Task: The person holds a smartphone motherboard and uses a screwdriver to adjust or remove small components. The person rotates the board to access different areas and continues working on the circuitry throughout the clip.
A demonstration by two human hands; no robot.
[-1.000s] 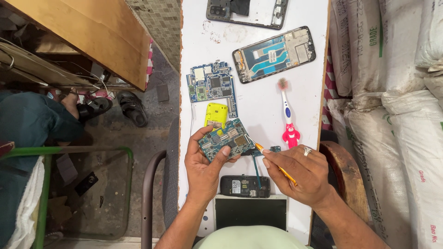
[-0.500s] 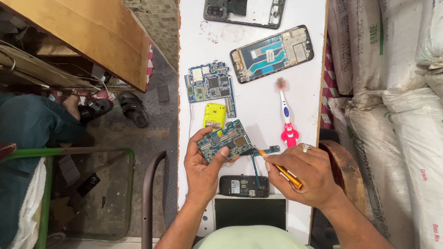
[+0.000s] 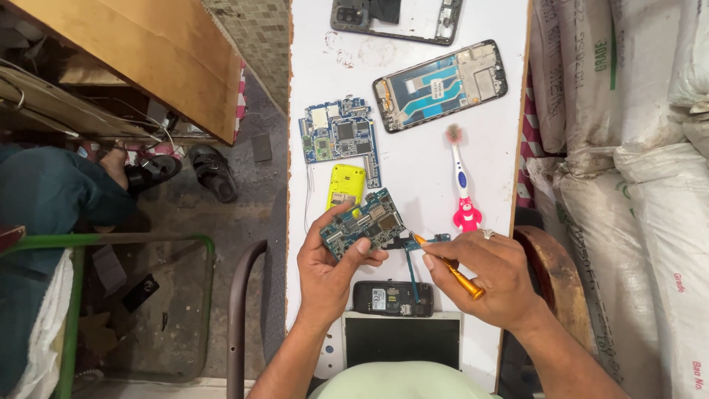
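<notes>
Left hand holds a small blue-green circuit board just above the white worktop, grip clenched on the board's lower edge, thumb on top, fingers underneath; board is tilted, its right end higher than its left; right hand grasps an orange-handled screwdriver, grip closed around the handle like a pen, tip pointing up-left and meeting a small dark connector piece at the board's right edge; a thin blue-green flex strip hangs from that spot down toward a small dark phone lying flat near the worktop's front edge, just beside both wrists; a white tablet with dark screen lies right in front of the phone, touching it or nearly; behind the held board lies a yellow phone part, partly covered by the board; further back a larger blue circuit board lies flat; right of it a phone frame with blue inner parts, angled; another dark phone frame at the far edge, cut off by the view; a toothbrush with white-and-blue handle and red figure base lies lengthwise, bristles away, near the right hand; white sacks stacked along the right; a chair arm and a pair of dark sandals on the floor to the left
</notes>
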